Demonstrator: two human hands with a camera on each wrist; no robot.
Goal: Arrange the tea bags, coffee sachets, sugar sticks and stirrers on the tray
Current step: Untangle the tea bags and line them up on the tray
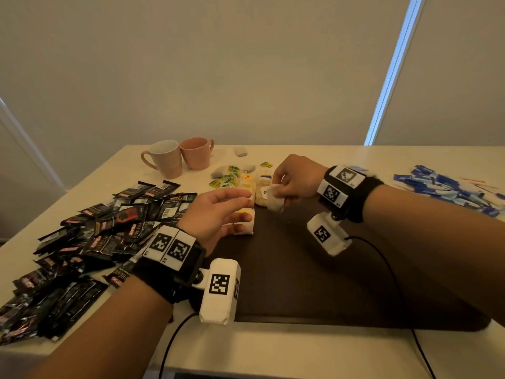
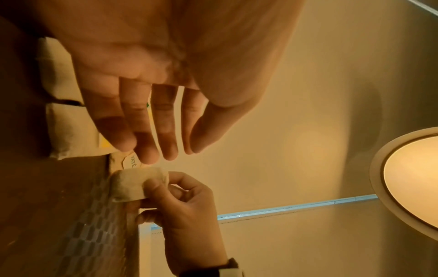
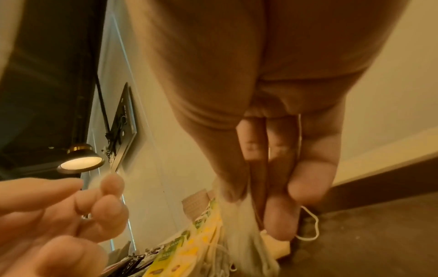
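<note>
Tea bags: a loose group (image 1: 240,177) lay at the far edge of the tray, some with green and yellow tags, some plain white; a row stood packed together there, seen close and blurred in the right wrist view (image 3: 208,249).
Held tea bag: one white bag (image 1: 274,199) was pinched in the right hand, just above the far edge of the tray; the left wrist view showed it (image 2: 135,185) between thumb and fingertips, just beside a tag printed "YATE".
Right hand: it (image 1: 296,177) was curled, thumb and fingers closed on the white tea bag; a thin string hung by the fingers (image 3: 279,206).
Left hand: it (image 1: 218,212) hovered over tea bags at the tray's far left corner, fingers straight and loosely spread, holding nothing; whether the fingertips touched the bags below could not be told.
Tray: dark brown and flat (image 1: 314,283), it lay in the middle of the table, between the two forearms, with tea bags along its far edge only.
Coffee sachets: a big pile of black packets (image 1: 90,242) was spread on the table left of the tray, off it.
Sugar sticks: blue sticks (image 1: 448,190) lay heaped at the far right of the table, well apart from the tray.
Stirrers: thin orange sticks (image 1: 475,181) lay just beyond the blue heap; too small to tell more.
Mugs: two pink mugs (image 1: 177,157) stood touching at the far side of the table, behind the tea bags.
Table: pale top (image 1: 300,348).
</note>
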